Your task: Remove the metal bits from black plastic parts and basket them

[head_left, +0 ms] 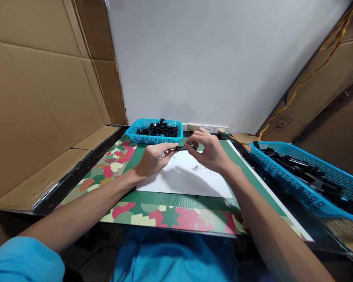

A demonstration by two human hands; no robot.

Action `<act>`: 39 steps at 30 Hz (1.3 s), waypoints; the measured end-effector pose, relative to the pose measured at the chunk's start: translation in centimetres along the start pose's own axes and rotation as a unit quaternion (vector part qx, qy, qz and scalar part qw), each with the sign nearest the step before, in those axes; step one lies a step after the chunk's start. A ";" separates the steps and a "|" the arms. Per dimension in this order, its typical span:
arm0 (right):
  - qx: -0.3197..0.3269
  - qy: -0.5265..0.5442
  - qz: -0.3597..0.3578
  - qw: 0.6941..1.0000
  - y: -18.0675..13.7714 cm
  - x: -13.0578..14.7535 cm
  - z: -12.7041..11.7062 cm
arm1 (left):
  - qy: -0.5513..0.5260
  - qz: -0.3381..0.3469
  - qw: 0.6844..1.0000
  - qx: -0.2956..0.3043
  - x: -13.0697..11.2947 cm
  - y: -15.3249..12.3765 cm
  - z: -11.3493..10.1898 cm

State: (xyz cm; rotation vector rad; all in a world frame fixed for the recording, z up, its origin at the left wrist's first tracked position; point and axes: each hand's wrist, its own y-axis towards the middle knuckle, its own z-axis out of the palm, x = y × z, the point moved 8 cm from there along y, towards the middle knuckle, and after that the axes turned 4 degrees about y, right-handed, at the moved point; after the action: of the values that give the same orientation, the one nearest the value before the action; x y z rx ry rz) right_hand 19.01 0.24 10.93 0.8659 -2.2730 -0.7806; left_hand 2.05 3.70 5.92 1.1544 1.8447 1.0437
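Above a white sheet of paper (182,182), a small black part (181,148) spans the gap between my two hands. My left hand (153,158) pinches its left end with thumb and fingers. At the other end, the thumb and index finger of my right hand (207,150) are closed on the part, with the other fingers raised. Whether the right fingertips also hold some tiny piece is hidden. Tiny metal pieces (197,167) lie in a loose pile on the paper, below my right hand.
Behind my left hand stands a blue basket (154,140) heaped with black parts. A longer blue basket (306,197) with black pieces is at the right. The paper lies on a green patterned mat (170,217). A power strip (204,127) and yellow wires (300,84) run along the wall.
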 end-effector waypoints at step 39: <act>-0.005 0.056 0.020 0.998 -0.2 -1.3 0.6 | 0.010 -0.057 0.998 0.001 0.2 0.2 0.1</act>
State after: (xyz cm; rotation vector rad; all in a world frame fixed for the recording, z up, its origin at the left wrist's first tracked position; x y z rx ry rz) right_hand 19.47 1.28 10.02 0.8358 -2.1807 -0.7076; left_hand 2.15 4.01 5.98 1.0303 1.9038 0.9938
